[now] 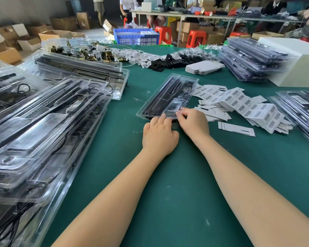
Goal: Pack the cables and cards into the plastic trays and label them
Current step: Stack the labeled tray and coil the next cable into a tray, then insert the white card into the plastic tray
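Pressing the near edge of the clear tray (168, 97) shut looks like the step here, so I'd keep the left hand (159, 134) flat as an anchor and work the snap along the rim bit by bit, not force it at one spot. Both forearms reach straight out over the green tabletop (185, 193). Left hand's palm is down, fingers straightish, tips on the tray's near lip. The right hand (193, 123) is curled, fingers (181, 114) pinching the near right corner of the tray. The tray sits mid-table, angled away to the right, dark cables inside. Just right of it is the barcode label strip (243, 102); filled tray stacks (43, 122) sit left.
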### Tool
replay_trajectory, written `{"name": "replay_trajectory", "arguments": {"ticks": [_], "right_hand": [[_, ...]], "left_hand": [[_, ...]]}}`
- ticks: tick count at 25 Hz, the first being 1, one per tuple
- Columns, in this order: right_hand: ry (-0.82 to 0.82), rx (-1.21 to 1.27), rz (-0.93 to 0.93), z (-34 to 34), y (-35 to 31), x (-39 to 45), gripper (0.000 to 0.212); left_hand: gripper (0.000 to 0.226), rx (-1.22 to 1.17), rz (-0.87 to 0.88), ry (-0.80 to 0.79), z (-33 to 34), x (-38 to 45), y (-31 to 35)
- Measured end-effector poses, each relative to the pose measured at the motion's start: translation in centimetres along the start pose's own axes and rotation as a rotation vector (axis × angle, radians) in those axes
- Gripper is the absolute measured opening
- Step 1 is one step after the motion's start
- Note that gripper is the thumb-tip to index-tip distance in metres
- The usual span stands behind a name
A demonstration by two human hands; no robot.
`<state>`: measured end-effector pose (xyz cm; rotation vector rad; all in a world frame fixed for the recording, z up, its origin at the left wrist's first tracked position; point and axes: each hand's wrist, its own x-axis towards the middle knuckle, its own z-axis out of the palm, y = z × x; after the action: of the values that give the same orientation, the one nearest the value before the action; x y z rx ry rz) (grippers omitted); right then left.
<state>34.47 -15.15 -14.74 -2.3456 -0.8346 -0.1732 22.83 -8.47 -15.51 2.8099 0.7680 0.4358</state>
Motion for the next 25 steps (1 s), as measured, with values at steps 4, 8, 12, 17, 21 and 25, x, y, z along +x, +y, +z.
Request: {"name": "replay_trajectory", "arguments": {"ticks": [4, 8, 12, 17, 21, 25], "right_hand": [[-0.001, 0.002, -0.048, -0.5, -0.3, -0.8, 0.039], [0.030, 0.083, -0.057, -0.6, 0.0, -1.4, 0.025], [0.030, 0.073, -0.057, -0.5, 0.1, -1.2, 0.025], [0.041, 0.049, -0.055, -0.4, 0.1, -1.2, 0.021], [0.067, 0.243, 0.078, -0.8, 0.2, -1.1, 0.012], [0.010, 0.262, 0.066, -2.2, -0.1, -1.5, 0.014]], "left_hand": [[0.044, 0.114, 0.017, 0.044, -0.4, -0.5, -0.1], [0.045, 0.096, 0.025, 0.033, -0.1, -1.1, 0.2], [0.050, -0.001, 0.065, -0.007, -0.3, -0.8, -0.3], [0.063, 0.025, 0.058, -0.011, 0.2, -0.8, 0.0], [0.059, 0.028, 0.013, -0.009, 0.5, -0.7, 0.4], [0.058, 0.054, 0.018, -0.002, 0.5, -0.7, 0.5]]}}
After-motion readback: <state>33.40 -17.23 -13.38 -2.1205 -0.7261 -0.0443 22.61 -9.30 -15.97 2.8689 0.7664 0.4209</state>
